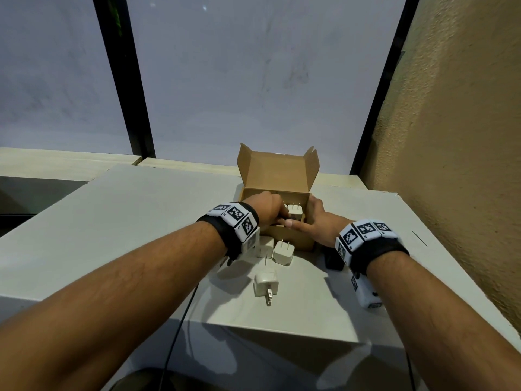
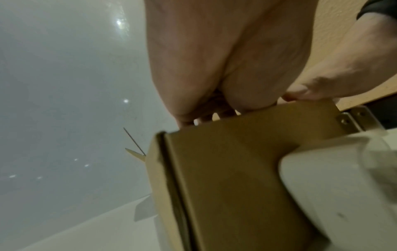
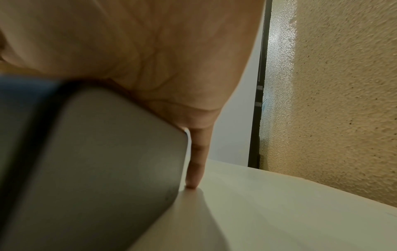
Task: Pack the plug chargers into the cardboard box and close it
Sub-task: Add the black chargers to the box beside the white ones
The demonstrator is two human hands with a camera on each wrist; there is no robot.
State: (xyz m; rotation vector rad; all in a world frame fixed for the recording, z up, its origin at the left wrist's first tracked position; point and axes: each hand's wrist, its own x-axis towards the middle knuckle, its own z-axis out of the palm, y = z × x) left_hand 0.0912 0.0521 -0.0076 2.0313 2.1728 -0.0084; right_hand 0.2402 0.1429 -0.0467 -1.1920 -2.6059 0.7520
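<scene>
An open cardboard box point(image 1: 290, 241) stands on the white table point(image 1: 141, 221) with its lid upright behind it. My left hand point(image 1: 267, 208) reaches into it from the left, fingers curled around a white plug charger point(image 1: 295, 212) whose prongs point up; the box wall point(image 2: 225, 169) hides the fingertips in the left wrist view. My right hand point(image 1: 314, 221) grips the box's right front corner, thumb across the front rim. Three more white chargers point(image 1: 283, 251) point(image 1: 265, 246) point(image 1: 266, 283) lie in front of the box.
A dark block point(image 1: 334, 261) sits under my right wrist beside the box. A rough tan wall point(image 1: 451, 165) stands close on the right, and frosted window panes point(image 1: 253, 80) behind. The table's front edge point(image 1: 282, 331) is near. A black cable point(image 1: 180, 320) hangs below it.
</scene>
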